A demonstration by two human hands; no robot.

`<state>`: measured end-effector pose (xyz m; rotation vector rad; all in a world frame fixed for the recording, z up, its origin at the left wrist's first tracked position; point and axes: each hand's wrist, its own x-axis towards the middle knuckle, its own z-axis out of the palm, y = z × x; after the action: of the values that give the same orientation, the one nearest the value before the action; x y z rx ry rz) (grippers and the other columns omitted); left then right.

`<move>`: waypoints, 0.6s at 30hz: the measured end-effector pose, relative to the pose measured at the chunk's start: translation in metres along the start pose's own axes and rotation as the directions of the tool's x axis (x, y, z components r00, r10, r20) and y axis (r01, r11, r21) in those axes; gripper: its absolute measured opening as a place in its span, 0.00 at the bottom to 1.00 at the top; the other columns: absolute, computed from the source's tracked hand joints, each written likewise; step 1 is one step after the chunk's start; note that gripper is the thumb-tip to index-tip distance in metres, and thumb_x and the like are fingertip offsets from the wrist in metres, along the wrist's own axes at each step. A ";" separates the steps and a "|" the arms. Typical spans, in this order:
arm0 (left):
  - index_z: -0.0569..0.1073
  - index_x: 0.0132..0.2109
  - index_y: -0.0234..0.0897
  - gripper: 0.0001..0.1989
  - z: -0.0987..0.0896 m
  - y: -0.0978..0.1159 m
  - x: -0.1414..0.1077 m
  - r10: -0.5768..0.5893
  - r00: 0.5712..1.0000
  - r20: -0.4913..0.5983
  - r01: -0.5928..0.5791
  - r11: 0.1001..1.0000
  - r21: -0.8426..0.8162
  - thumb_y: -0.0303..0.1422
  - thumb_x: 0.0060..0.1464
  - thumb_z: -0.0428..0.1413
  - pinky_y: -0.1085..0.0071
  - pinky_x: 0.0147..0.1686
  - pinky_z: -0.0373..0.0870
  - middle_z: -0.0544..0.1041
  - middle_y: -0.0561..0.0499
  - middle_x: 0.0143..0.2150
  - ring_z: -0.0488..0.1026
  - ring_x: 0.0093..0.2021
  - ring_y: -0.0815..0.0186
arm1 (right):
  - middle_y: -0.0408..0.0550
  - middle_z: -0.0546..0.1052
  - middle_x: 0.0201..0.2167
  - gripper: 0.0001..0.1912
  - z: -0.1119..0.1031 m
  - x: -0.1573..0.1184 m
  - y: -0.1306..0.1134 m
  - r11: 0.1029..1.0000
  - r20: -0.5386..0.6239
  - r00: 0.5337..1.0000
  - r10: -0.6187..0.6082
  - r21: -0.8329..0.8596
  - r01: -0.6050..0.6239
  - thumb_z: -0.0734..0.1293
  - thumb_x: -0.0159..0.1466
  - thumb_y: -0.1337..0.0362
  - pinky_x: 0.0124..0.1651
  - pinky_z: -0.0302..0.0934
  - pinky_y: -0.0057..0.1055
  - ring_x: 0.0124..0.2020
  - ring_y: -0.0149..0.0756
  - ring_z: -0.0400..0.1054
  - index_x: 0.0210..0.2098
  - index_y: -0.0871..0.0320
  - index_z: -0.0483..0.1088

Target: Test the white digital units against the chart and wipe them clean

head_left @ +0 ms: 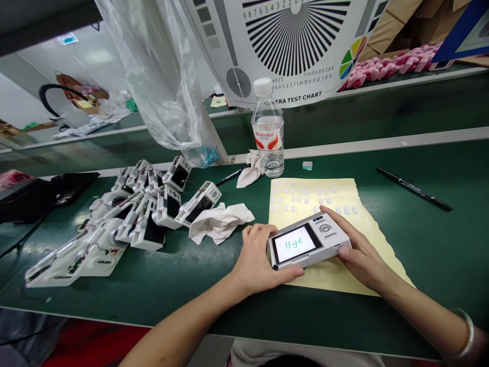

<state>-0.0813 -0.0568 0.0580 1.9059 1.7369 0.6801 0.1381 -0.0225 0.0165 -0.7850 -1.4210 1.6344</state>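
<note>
A silver camera (310,241), its screen reading "Bye", sits right of the lower centre of the frame. The left hand (256,259) curls round its screen end, thumb along the lower edge; the right hand (359,252) grips the button end, both closed to its width. Beneath lies yellow paper (376,255) bearing small pale pieces. At upper centre, a white-capped bottle (268,135) contains clear liquid. Opened camera bodies (143,219) cluster at left.

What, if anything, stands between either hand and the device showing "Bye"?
Nothing visible does: the left hand and the right hand both hold the device directly, one at each end, over the yellow sheet.
</note>
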 end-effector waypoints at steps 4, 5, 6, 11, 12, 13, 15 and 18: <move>0.66 0.43 0.35 0.35 0.003 0.003 -0.003 0.002 1.000 0.009 -0.003 1.000 0.020 0.52 0.30 0.62 0.50 0.45 0.63 0.67 0.42 0.41 0.61 0.45 0.49 | 0.52 0.63 0.60 0.37 0.002 -0.002 0.004 0.998 -0.042 0.998 -0.045 -0.043 0.044 0.65 0.58 0.46 0.61 0.50 0.48 0.61 0.52 0.56 0.64 0.46 0.50; 0.66 0.43 0.35 0.35 0.003 0.003 -0.003 0.009 1.000 0.008 -0.009 1.000 0.025 0.52 0.30 0.62 0.50 0.45 0.62 0.67 0.42 0.41 0.61 0.45 0.50 | 0.52 0.63 0.60 0.37 0.002 -0.003 0.004 0.998 -0.052 0.997 -0.051 -0.050 0.048 0.65 0.58 0.46 0.61 0.51 0.47 0.60 0.52 0.56 0.64 0.47 0.51; 0.66 0.43 0.35 0.35 0.004 0.003 -0.003 0.016 1.000 0.004 -0.016 0.999 0.028 0.52 0.30 0.62 0.50 0.45 0.62 0.67 0.42 0.41 0.61 0.45 0.50 | 0.53 0.63 0.60 0.38 0.003 -0.003 0.003 0.998 -0.056 0.997 -0.051 -0.049 0.048 0.65 0.58 0.46 0.60 0.53 0.47 0.60 0.52 0.57 0.63 0.48 0.51; 0.65 0.42 0.37 0.32 0.003 -0.006 0.002 0.074 0.989 -0.129 -0.068 0.997 0.047 0.55 0.33 0.59 0.55 0.43 0.63 0.68 0.44 0.40 0.63 0.42 0.52 | 0.53 0.62 0.60 0.40 0.011 0.000 -0.012 0.987 -0.045 0.996 0.079 0.142 -0.072 0.69 0.57 0.52 0.42 0.70 0.38 0.50 0.46 0.67 0.63 0.46 0.48; 0.65 0.42 0.38 0.32 0.002 -0.009 0.003 0.110 0.976 -0.186 -0.098 0.993 0.071 0.55 0.34 0.59 0.56 0.42 0.63 0.69 0.44 0.39 0.64 0.41 0.53 | 0.52 0.64 0.59 0.38 0.014 0.002 -0.014 0.977 -0.063 0.991 0.119 0.187 -0.105 0.70 0.57 0.54 0.40 0.71 0.36 0.48 0.42 0.69 0.62 0.45 0.49; 0.64 0.41 0.38 0.32 0.001 -0.011 0.005 0.159 0.956 -0.245 -0.135 0.985 0.111 0.55 0.34 0.59 0.57 0.41 0.62 0.69 0.45 0.39 0.65 0.40 0.54 | 0.51 0.66 0.57 0.36 0.016 0.004 -0.016 0.964 -0.089 0.983 0.159 0.229 -0.135 0.71 0.57 0.55 0.39 0.71 0.34 0.45 0.39 0.70 0.60 0.45 0.51; 0.63 0.41 0.38 0.31 0.000 -0.014 0.008 0.287 0.893 -0.346 -0.221 0.951 0.218 0.55 0.36 0.59 0.57 0.40 0.61 0.70 0.46 0.37 0.66 0.39 0.55 | 0.46 0.73 0.48 0.28 0.019 0.007 -0.017 0.934 -0.132 0.964 0.230 0.309 -0.181 0.73 0.55 0.58 0.38 0.72 0.29 0.40 0.33 0.72 0.51 0.48 0.58; 0.62 0.42 0.37 0.30 -0.001 -0.014 0.008 0.454 0.781 -0.429 -0.316 0.880 0.355 0.54 0.39 0.59 0.57 0.40 0.61 0.70 0.47 0.36 0.67 0.38 0.55 | 0.40 0.77 0.35 0.22 0.020 0.011 -0.013 0.880 -0.155 0.943 0.294 0.429 -0.204 0.76 0.51 0.62 0.38 0.71 0.23 0.34 0.28 0.73 0.38 0.52 0.61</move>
<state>-0.0925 -0.0474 0.0502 2.4862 1.8049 1.2510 0.1182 -0.0216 0.0335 -0.8919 -0.8059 1.8944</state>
